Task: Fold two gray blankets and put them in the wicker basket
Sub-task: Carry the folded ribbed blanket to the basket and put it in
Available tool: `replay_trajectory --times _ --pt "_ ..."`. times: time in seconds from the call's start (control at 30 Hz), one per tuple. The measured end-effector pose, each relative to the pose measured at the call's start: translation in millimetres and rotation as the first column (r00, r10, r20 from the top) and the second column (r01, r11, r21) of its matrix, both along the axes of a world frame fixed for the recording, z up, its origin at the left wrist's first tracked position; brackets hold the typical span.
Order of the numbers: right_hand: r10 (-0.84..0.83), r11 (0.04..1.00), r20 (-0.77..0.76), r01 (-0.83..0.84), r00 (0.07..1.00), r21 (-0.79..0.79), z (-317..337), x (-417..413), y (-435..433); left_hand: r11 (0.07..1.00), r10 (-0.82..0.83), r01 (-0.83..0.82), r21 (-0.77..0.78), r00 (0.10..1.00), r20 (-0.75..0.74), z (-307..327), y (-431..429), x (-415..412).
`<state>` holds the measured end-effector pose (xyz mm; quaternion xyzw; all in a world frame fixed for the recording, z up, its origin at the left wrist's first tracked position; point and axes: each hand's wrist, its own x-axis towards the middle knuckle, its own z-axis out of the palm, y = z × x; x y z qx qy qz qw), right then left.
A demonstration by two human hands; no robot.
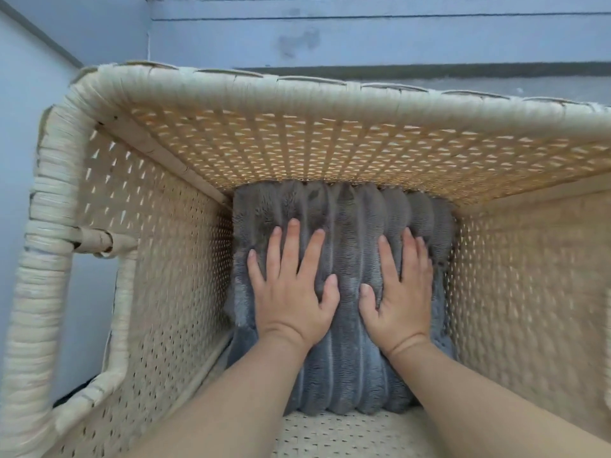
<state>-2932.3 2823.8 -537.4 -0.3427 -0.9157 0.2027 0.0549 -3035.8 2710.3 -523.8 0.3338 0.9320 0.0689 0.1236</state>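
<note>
Both forearms (231, 408) reach into the wicker basket (529, 292). Left hand (291, 292) and right hand (401, 292) lie flat, fingers spread, grasping nothing, pressing the folded gray blanket (350, 375) on the basket floor against its far wall. The blanket seems soft, plush and light, so I would take hold at the folded edges.

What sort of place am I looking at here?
Likely a room at home, though little shows: a wicker basket by a blue-gray wall, with left hand and right hand pressing a folded gray blanket inside.
</note>
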Motion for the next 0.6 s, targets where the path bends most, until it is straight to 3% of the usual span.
replay_trajectory --times 0.37,0.6 --pt "0.011 1.000 -0.138 -0.008 0.990 0.025 -36.3 1.3 1.6 0.978 0.020 -0.006 0.207 0.998 -0.065 -43.1 -3.8 0.0" --pt "0.037 0.997 0.049 -0.034 0.998 -0.063 25.7 2.4 3.1 1.000 0.012 -0.013 0.008 0.998 0.067 18.0 -2.1 -2.3"
